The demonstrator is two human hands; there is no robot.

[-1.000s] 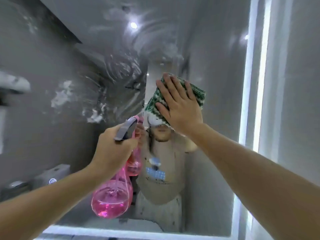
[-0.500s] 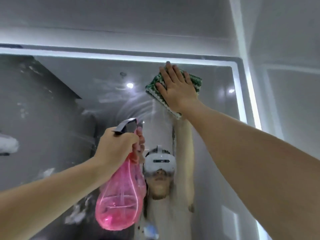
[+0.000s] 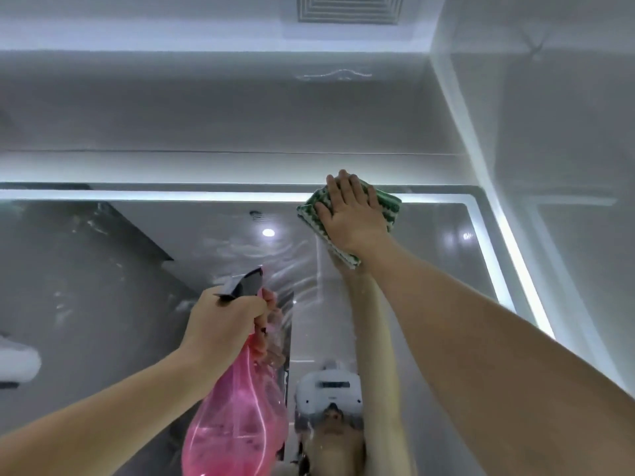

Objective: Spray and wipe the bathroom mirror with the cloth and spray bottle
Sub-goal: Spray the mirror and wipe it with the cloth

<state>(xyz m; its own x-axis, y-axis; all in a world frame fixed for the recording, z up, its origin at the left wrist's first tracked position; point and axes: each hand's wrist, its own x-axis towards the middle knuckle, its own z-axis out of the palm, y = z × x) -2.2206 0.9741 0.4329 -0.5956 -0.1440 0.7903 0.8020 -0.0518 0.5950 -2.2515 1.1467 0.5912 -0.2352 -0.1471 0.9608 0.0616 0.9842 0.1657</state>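
Note:
The mirror (image 3: 103, 269) fills the lower left and middle, framed by a lit white strip. Streaks and smears of cleaner show on its glass. My right hand (image 3: 350, 214) lies flat on a green-and-white cloth (image 3: 390, 207), pressing it against the mirror's top edge, right of centre. My left hand (image 3: 223, 324) grips the neck of a pink spray bottle (image 3: 237, 420) with a dark trigger head, held in front of the glass at lower centre. The bottle hangs tilted, its nozzle towards the mirror.
The lit frame strip (image 3: 515, 266) runs down the mirror's right side beside a white wall (image 3: 567, 166). A ceiling vent (image 3: 347, 8) sits at the top. A white object (image 3: 17, 362) shows at the left edge. My reflection wears a white headset (image 3: 330, 389).
My right hand has slid the cloth upward from the mirror's middle to its top edge. The view has tilted up towards the ceiling. The left hand keeps the bottle in roughly the same pose.

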